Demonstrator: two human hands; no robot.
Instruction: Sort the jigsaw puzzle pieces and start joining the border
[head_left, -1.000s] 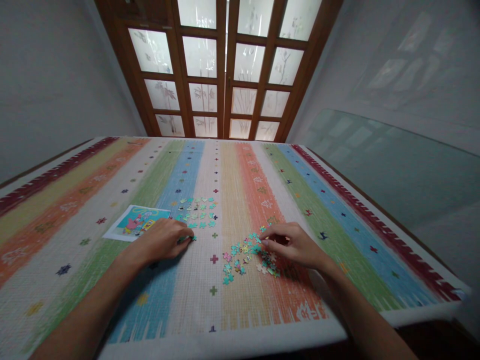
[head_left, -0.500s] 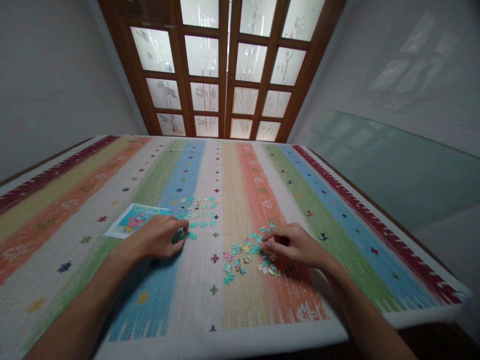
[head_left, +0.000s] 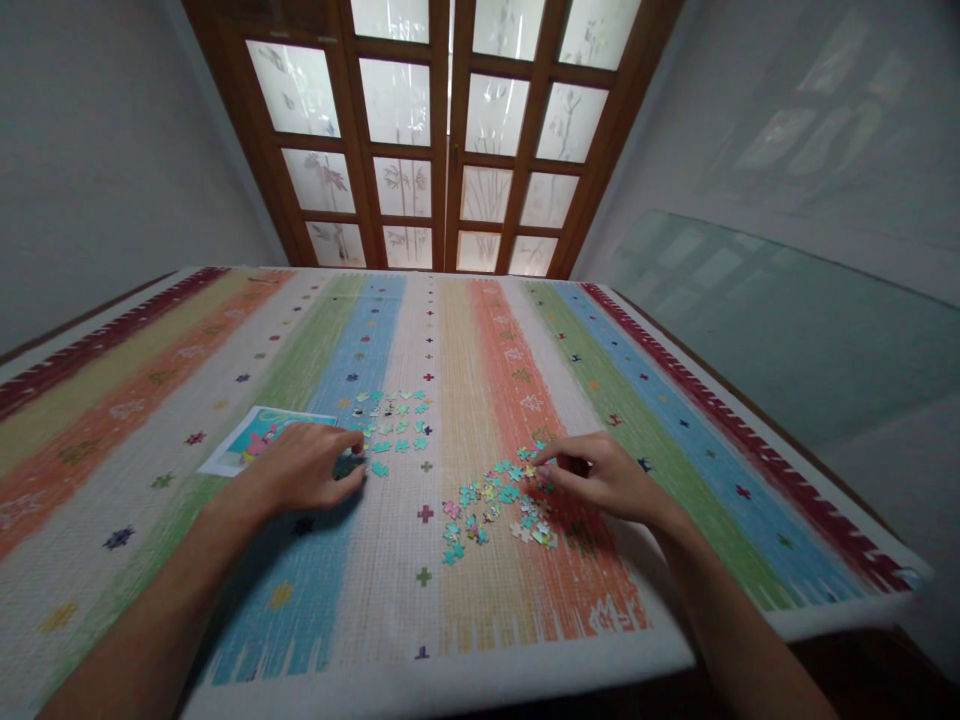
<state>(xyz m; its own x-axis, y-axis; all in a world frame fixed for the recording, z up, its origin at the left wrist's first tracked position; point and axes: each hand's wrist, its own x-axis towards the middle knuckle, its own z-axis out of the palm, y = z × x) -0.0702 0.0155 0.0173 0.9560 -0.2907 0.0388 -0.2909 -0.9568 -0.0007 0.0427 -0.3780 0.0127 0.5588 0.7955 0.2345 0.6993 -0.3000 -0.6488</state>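
My left hand rests at the left end of rows of jigsaw pieces, thumb and forefinger apart, with nothing visible between them. Part of the picture card, showing a pink cartoon figure on turquoise, lies under that wrist. On the right, my right hand reaches over a loose heap of puzzle pieces, mostly turquoise with some pink and yellow. Its thumb and forefinger close on a puzzle piece at the heap's right side; the fingers partly hide it.
A striped, patterned cloth covers the table, its front edge close to me. Beyond the far edge stands a wooden door with frosted panes. A glass sheet leans against the right wall.
My right hand has shifted slightly right and up over the heap, its fingertips now on a different spot. My left thumb and forefinger stay apart beside the rows. The whole view has tilted a little.
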